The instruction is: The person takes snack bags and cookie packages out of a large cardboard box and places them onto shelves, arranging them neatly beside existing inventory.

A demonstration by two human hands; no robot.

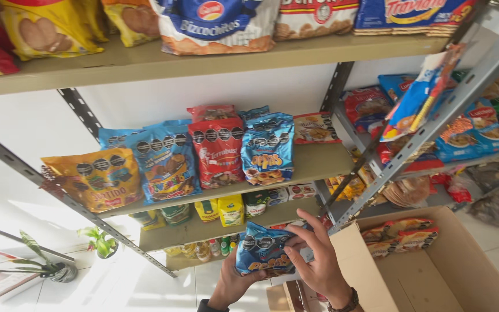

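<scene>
Both hands on blue bag [264,249], held low centre in front of the shelf [313,164]. Left hand [232,284] grips bag's bottom-left edge, fingers curled under. Right hand [317,259] clamps its right side, fingers spread over the front. Open box [434,271] just right of hands, orange packs [399,236] inside. Same-type blue bag [268,149] stands upright on mid shelf beside red bag [218,147].

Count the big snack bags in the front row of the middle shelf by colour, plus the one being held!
Gold plastic snack bag: 1
Blue plastic snack bags: 3, two on the beige metal shelf at and, plus the held blue bag gripped by the left hand and right hand
Red plastic snack bag: 1
Total: 5
</scene>
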